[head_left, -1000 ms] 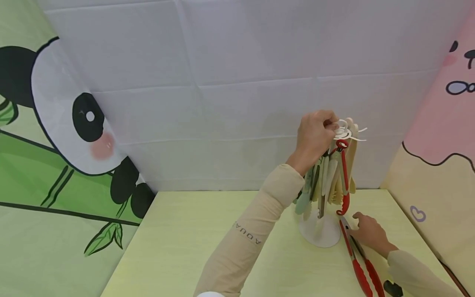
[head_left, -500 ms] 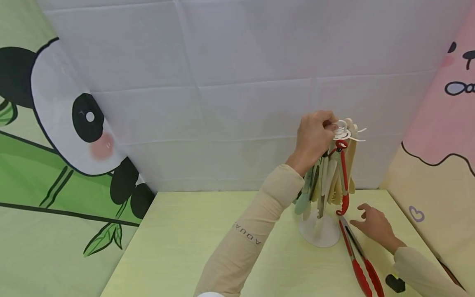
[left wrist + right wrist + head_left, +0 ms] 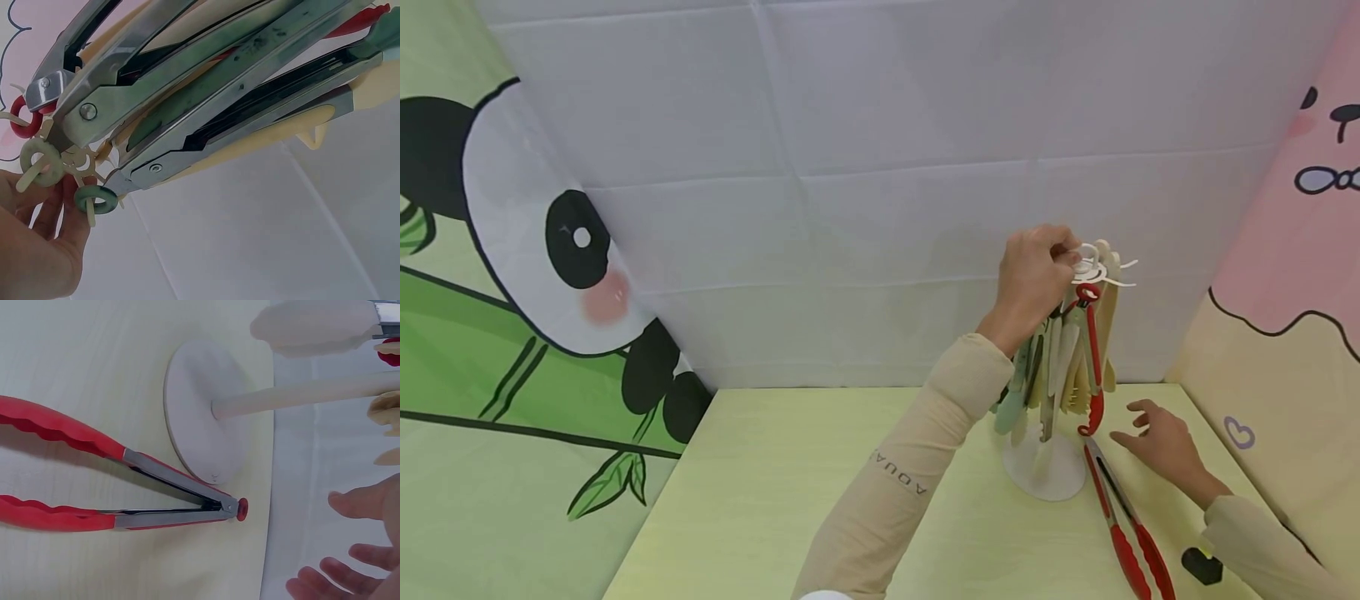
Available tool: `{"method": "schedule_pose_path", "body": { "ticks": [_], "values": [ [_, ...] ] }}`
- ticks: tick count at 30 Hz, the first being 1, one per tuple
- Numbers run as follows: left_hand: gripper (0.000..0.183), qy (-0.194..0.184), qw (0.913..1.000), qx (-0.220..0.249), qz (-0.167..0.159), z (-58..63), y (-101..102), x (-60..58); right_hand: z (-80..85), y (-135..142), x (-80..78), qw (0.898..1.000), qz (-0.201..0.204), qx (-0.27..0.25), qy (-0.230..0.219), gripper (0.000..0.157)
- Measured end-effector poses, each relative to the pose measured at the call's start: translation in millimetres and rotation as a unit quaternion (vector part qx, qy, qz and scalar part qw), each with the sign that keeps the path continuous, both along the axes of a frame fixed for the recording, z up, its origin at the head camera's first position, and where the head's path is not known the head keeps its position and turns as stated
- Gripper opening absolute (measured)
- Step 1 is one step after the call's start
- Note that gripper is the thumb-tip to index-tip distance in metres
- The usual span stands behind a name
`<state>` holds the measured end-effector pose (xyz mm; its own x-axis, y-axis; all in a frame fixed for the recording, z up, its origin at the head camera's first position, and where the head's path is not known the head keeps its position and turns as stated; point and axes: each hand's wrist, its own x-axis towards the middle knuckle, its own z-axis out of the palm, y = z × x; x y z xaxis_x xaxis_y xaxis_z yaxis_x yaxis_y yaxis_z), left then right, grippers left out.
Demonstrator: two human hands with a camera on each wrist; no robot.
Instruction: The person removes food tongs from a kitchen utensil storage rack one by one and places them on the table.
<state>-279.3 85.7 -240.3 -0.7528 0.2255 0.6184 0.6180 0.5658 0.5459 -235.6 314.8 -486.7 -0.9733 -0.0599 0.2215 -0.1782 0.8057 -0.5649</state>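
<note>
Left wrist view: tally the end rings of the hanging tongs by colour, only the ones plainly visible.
Red ring: 1
Pale ring: 1
Dark green ring: 1
Total: 3 in plain view; others could be hidden behind.

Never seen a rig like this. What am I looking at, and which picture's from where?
No robot here: the left grip and right grip are a person's bare hands. The wide picture comes from a camera worn on the head, looking forward and down; the two smaller ones come from cameras on the wrists. A white stand is on the table, with hanging tongs around it. Red-handled tongs lie beside it, legs spread. The left grip holds the stand's top; the right grip holds nothing.
</note>
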Motion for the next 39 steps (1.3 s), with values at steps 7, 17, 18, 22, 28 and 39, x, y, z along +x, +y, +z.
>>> {"method": "schedule_pose_path", "body": {
  "ticks": [7, 17, 18, 22, 28, 39],
  "values": [
    [0.011, 0.001, 1.0, 0.003, 0.0, -0.9, 0, -0.5, 12.7, -4, -0.3, 0.999, -0.007, -0.015, 0.036, 0.052],
    [0.01, -0.006, 1.0, 0.005, 0.004, -1.4, 1, 0.2, 29.3, -8, -1.2, 0.998, -0.019, -0.033, 0.045, 0.052],
    [0.01, -0.006, 1.0, 0.006, 0.006, -1.1, 1, 0.1, 30.2, -8, -1.9, 0.998, -0.019, -0.034, 0.046, 0.051],
    [0.01, 0.002, 1.0, 0.008, 0.004, -1.4, 1, -0.5, 34.0, -8, -2.4, 0.998, -0.018, -0.038, 0.046, 0.051],
    [0.01, 0.002, 1.0, 0.008, 0.003, -2.7, 1, -0.5, 45.2, -8, 0.3, 0.997, -0.015, -0.05, 0.047, 0.053],
    [0.01, 0.007, 0.9999, 0.002, 0.008, -2.7, 2, -2.4, 66.6, -13, 2.9, 0.995, -0.032, -0.048, 0.084, 0.048]
  ]
}}
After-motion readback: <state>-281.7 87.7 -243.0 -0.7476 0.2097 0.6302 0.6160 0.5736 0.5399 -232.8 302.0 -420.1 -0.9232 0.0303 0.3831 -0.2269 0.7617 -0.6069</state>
